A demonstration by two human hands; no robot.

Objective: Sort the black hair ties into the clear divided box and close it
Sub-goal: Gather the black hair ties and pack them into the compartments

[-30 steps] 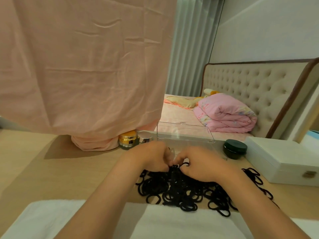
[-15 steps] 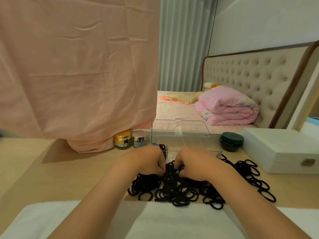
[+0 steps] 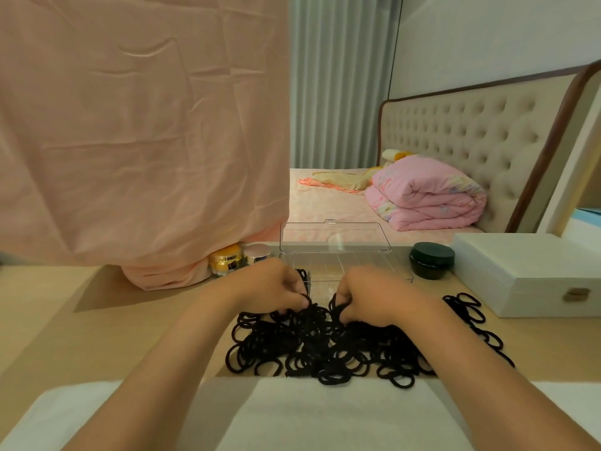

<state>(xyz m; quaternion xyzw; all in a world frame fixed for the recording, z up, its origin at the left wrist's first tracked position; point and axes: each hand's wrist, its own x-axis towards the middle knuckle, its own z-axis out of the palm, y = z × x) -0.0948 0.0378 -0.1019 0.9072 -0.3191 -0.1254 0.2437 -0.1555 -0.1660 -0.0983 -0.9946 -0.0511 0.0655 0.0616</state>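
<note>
The black hair ties (image 3: 312,349) are heaped in one big tangled pile on the wooden table (image 3: 97,320), right at the far edge of a white towel (image 3: 325,415), with a few strays trailing off to the right. Both hands are dug into the far side of the pile. The left hand (image 3: 273,288) is curled, and some ties are pinched between thumb and fingertips. The right hand (image 3: 374,297) is curled the same way, with ties hooked in its bent fingers; how many can't really be told.

The clear divided box (image 3: 325,271) is set just behind the hands, and its lid (image 3: 335,237) is stood up and open. A few ties can be seen at its left end.

A gold jar (image 3: 226,260) and a silver-lidded jar (image 3: 258,252) are parked left of the box, under a hanging pink cloth (image 3: 143,125). A dark green jar (image 3: 431,260) and a white case (image 3: 527,271) are placed to the right.
</note>
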